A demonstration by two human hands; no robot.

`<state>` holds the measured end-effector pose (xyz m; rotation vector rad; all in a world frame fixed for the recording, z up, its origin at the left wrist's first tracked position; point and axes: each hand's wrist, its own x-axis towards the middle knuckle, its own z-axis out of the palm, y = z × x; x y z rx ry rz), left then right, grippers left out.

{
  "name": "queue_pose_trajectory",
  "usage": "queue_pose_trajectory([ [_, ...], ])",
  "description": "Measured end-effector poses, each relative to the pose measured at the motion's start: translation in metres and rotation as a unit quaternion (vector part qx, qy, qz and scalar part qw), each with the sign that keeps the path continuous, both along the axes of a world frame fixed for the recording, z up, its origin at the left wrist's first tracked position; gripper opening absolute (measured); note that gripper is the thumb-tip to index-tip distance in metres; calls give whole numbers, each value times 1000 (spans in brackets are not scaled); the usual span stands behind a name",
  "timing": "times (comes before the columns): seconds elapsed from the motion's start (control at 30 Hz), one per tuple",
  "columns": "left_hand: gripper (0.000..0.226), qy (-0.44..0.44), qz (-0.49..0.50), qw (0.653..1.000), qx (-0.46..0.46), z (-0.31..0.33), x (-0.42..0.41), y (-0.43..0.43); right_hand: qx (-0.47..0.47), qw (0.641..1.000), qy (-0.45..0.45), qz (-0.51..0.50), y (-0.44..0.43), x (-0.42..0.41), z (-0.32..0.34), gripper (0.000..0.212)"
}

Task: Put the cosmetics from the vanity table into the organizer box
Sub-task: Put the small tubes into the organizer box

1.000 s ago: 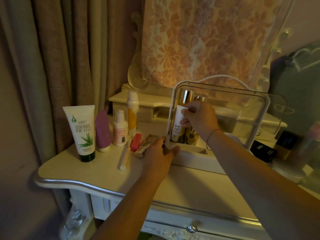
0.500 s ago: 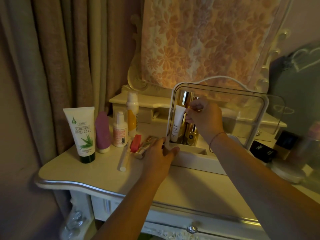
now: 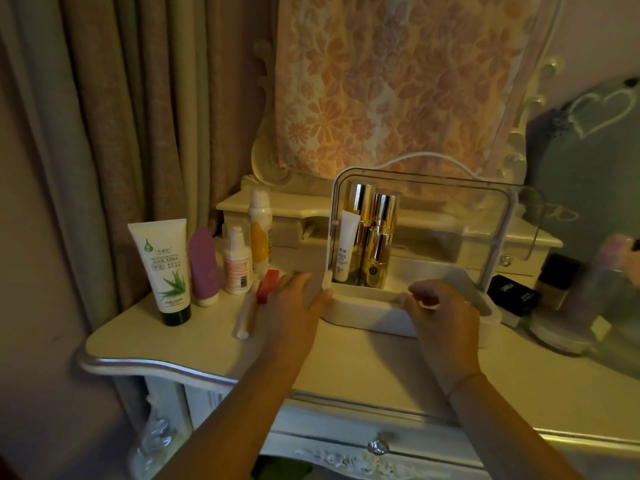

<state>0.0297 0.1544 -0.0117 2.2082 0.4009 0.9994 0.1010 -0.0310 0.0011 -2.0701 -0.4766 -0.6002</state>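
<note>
Our left hand (image 3: pixel 294 306) is flat and open on the bench (image 3: pixel 207 341), with its thumb against the organizer box (image 3: pixel 363 318). Our right hand (image 3: pixel 441 311) holds nothing. Its fingers are bent loosely and may be touching the box's front rim. Inside the box stand a white tube (image 3: pixel 347 245) and gold bottles (image 3: pixel 375 237).

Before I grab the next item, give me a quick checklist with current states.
1. Right hand empty: ok.
2. Left hand on box corner: ok.
3. Box open: ok.
4. White tube upright beside gold bottles: ok.
5. Table cleared: not ok; aloe tube, purple tube, pump bottle remain.
6. What lies under left hand: cannot tell.
</note>
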Motion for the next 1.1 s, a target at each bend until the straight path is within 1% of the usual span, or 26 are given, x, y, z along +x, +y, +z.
queue_pose_trajectory([
  [0.07, 37, 45, 79, 992, 85, -1, 1, 9, 9, 1000, 1, 3, 0, -2, 0, 12],
  [0.13, 41, 125, 132, 977, 110, -1, 3, 17, 12, 1000, 8, 5, 2, -4, 1, 12],
  [0.2, 47, 183, 146, 965, 119, -2, 6, 20, 9, 1000, 13, 6, 3, -5, 2, 11],
  [0.27, 48, 202, 152, 958, 138, -3, 7, 19, 10, 1000, 15, 9, 2, -4, 1, 11],
  [0.37, 34, 194, 168, 954, 155, -2, 5, 15, 18, 1000, 18, 16, 0, -4, 0, 12],
  [0.43, 27, 187, 186, 953, 149, -1, 2, 15, 13, 1000, 13, 15, 1, -5, 0, 11],
  [0.5, 28, 178, 193, 956, 132, -1, -1, 14, 12, 1000, 12, 13, 1, -5, 0, 11],
  [0.63, 40, 170, 194, 962, 90, 1, -4, 9, 16, 1000, 15, 22, 1, -4, -1, 12],
  [0.7, 37, 173, 193, 962, 85, 1, -5, 8, 12, 1000, 12, 21, 0, -4, -2, 12],
  [0.8, 26, 158, 164, 972, 63, 3, -5, 10, 3, 1000, 7, 18, 1, -3, -2, 12],
  [0.83, 26, 150, 156, 975, 56, 3, -5, 11, 1, 1000, 4, 17, 1, -2, -2, 11],
  [0.9, 32, 130, 147, 980, 41, 3, -4, 14, -4, 1000, -1, 13, 1, -2, -3, 11],
  [0.97, 30, 83, 134, 987, -4, 3, -6, 15, -10, 1000, -2, 8, 1, -1, -3, 10],
  [1.0, 26, 48, 119, 991, -44, 4, -8, 14, -11, 1000, -1, 7, 1, -1, -3, 9],
  [1.1, 11, -48, 24, 985, -166, 5, -17, 12, -10, 1000, 0, 11, 2, -2, -1, 8],
])
